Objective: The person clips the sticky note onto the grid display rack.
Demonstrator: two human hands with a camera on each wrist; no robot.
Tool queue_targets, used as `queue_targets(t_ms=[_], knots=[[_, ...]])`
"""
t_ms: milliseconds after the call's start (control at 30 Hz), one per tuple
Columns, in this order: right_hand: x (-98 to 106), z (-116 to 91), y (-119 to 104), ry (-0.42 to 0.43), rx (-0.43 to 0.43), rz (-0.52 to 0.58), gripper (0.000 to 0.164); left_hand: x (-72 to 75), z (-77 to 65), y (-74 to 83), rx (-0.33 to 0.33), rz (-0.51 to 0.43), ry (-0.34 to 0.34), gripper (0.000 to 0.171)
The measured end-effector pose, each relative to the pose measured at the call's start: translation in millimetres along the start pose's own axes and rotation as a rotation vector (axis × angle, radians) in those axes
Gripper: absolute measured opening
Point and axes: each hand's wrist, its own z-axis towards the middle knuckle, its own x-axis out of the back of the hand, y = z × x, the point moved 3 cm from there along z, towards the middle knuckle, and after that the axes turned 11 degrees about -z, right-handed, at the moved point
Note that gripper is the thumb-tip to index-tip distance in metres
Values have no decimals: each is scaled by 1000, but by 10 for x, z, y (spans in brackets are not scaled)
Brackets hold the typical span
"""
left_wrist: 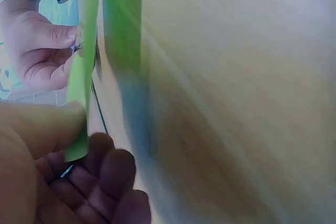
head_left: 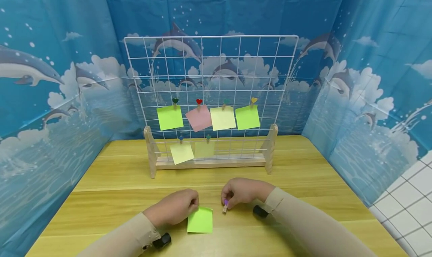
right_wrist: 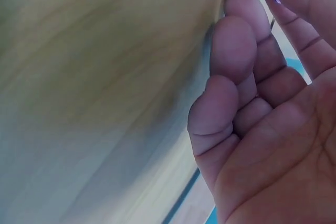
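Note:
My left hand (head_left: 176, 207) pinches the upper left corner of a green sticky note (head_left: 200, 220) low over the wooden table. In the left wrist view that note (left_wrist: 80, 85) is seen nearly edge-on between thumb and fingers. To its right, my right hand (head_left: 243, 191) holds a small wooden clothespin (head_left: 225, 208) with a purple top between thumb and index finger, its wooden end pointing toward me. The right wrist view shows the right hand's other fingers (right_wrist: 233, 48) curled, with only a glint of purple at the pinch.
Behind the hands stands a white wire grid (head_left: 210, 75) on a wooden stand (head_left: 210, 163). Several sticky notes hang from it by heart-topped clothespins, four-note row above, a pale yellow note (head_left: 182, 153) and another (head_left: 204, 149) below. Dolphin-print curtains (head_left: 44, 99) surround the wooden table (head_left: 114, 182).

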Motion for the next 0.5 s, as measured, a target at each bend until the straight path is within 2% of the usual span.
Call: queue_targets(t_ms=[167, 333, 500], knots=[[27, -69, 33, 14, -8, 8, 17, 18, 42, 3, -14, -55, 36, 13], [41, -149, 81, 25, -9, 6, 17, 65, 106, -1, -43, -43, 90, 10], [77, -248, 136, 42, -31, 20, 19, 141, 202, 19, -44, -35, 140, 4]])
